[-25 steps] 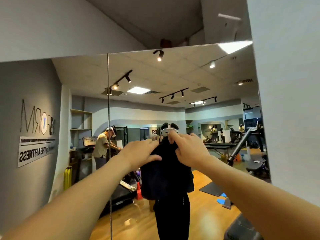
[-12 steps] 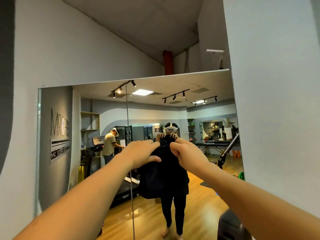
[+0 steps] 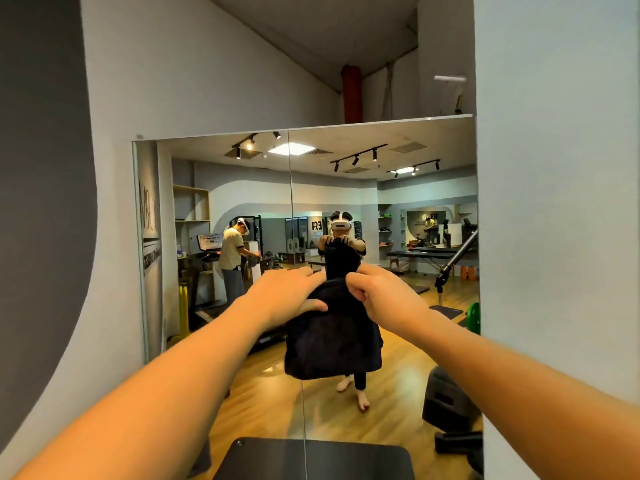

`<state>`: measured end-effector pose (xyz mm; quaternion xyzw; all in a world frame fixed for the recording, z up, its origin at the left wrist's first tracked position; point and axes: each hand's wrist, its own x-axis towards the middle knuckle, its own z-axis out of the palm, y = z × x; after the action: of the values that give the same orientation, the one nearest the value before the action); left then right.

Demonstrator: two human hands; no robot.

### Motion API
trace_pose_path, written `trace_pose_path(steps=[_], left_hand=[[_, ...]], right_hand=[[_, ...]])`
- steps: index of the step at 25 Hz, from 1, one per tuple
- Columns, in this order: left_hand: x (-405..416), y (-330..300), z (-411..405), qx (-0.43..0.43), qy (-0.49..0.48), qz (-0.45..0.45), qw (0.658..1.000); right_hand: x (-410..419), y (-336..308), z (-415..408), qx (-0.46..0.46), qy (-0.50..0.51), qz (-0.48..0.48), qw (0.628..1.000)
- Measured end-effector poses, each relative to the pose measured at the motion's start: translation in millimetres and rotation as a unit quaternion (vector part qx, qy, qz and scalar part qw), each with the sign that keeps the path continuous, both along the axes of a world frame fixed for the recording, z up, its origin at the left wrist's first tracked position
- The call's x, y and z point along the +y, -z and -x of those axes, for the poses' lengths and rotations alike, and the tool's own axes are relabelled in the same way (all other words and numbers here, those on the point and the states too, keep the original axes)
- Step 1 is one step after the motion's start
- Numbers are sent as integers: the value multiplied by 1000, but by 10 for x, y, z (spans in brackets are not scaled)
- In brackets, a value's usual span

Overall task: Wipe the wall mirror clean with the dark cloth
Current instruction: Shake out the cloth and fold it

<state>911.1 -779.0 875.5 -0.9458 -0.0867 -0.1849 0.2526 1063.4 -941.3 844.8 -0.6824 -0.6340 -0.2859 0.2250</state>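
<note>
Change: I am seeing more of the wall mirror (image 3: 398, 209) than a second ago; its top edge and left edge are now both showing, so I am reading this as backing off from the glass, not closing on it.
Meaning for the task: I am judging that wiping is not under way yet; the cloth is being held up in the air, short of the glass as far as I can tell.
Left hand (image 3: 287, 296): I am gripping the top edge of the dark cloth (image 3: 332, 337), thumb curled across its front.
Right hand (image 3: 384, 299): I am pinching the same top edge, fingers curled round the bunched fabric.
Cloth relative to grip: it is hanging below both hands, between them, draping loose.
Mirror relative to cloth: it is standing straight ahead, behind the cloth.
</note>
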Motion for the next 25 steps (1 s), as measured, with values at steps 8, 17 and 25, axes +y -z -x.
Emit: trace_pose_path(steps=[8,17,25], left_hand=[[-426,-85,822,1,-21,-13,1000],[-485,-69,1900,-6,-131,1,991],[-625,-87,3637,-14,-331,-4,944]], right_hand=[[-363,-72,748,-9,-1,-1,1000],[-70,-97,1527,-10,-87,-10,996],[649,-168,2931,-5,-287,-7,958]])
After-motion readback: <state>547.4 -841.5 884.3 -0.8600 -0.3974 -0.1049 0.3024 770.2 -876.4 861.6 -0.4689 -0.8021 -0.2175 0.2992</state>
